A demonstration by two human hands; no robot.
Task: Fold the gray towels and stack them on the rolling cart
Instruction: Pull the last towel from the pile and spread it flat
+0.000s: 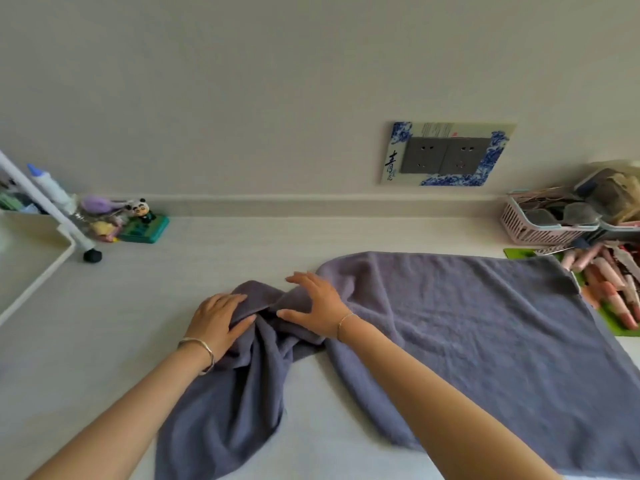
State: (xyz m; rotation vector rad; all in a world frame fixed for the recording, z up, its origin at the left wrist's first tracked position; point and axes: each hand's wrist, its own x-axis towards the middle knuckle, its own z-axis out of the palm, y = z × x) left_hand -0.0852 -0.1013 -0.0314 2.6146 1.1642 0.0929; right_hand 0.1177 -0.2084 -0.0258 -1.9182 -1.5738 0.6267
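Observation:
A large gray towel (pixel 467 323) lies on the pale table, flat on the right and bunched into folds at its left end. My left hand (pixel 218 318) rests on the bunched part, fingers extended and thumb pressed against a fold. My right hand (pixel 317 303) lies beside it with spread, straight fingers pressing the cloth. A twisted length of the towel runs down toward the near table edge between my forearms. The white rolling cart (pixel 38 265) stands at the left edge, with its tray rim and one black caster showing.
A panda toy (pixel 143 213) on a green base and small items sit at the back left. A pink basket (pixel 540 226) of brushes and a green mat (pixel 613 306) with pink tubes fill the right side. A wall socket panel (pixel 446 154) is behind.

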